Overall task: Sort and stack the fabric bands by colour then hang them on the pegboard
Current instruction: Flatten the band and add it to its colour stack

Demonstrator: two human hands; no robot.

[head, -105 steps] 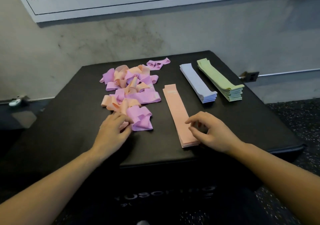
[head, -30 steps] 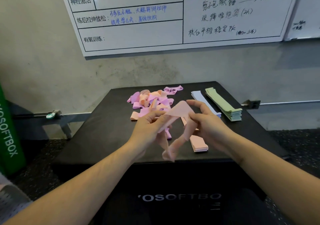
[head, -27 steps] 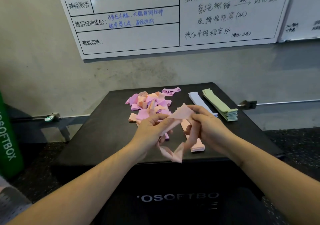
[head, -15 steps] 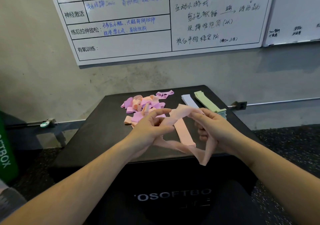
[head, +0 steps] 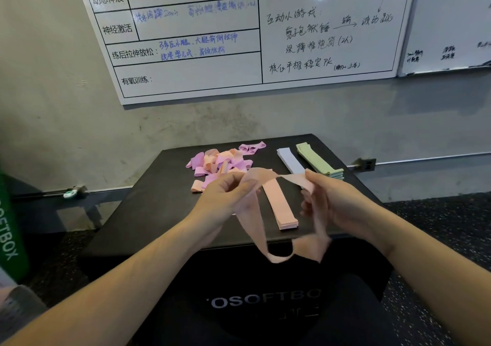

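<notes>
Item in hand: peach band (head: 255, 212), one loop, held up in the air over the near edge of the black box (head: 148, 210), between me and the stacks.
L hand (head: 228, 199): my fingers curled round the band's left part, thumb and fingertips pinching the fabric near its top; band runs over the fingers and drops below the palm.
R hand (head: 329, 202): pinching the band's right end w/ thumb and forefinger; rest of the fabric trails down past my palm.
Band shape: upper run stretched between both hands, slight twist; lower part sags in a loop below the box's front edge.
Peach stack (head: 279, 203): flat, neat, lengthwise on the box top, centre, just behind the held band; approx. several layers, count not readable.
White stack (head: 291, 159): flat, right of peach stack, near end hidden by my R hand.
Green stack (head: 317, 161): flat, just beside white stack, on its right, near the box's right edge.
Unsorted pile (head: 220, 166): purple and peach bands mixed, crumpled, far-left area of the box top; one purple band (head: 252, 147) lies apart at the back.
Backdrop: whiteboard (head: 239, 34) on the grey wall, handwritten notes; green pad (head: 10, 228) at far left edge.
</notes>
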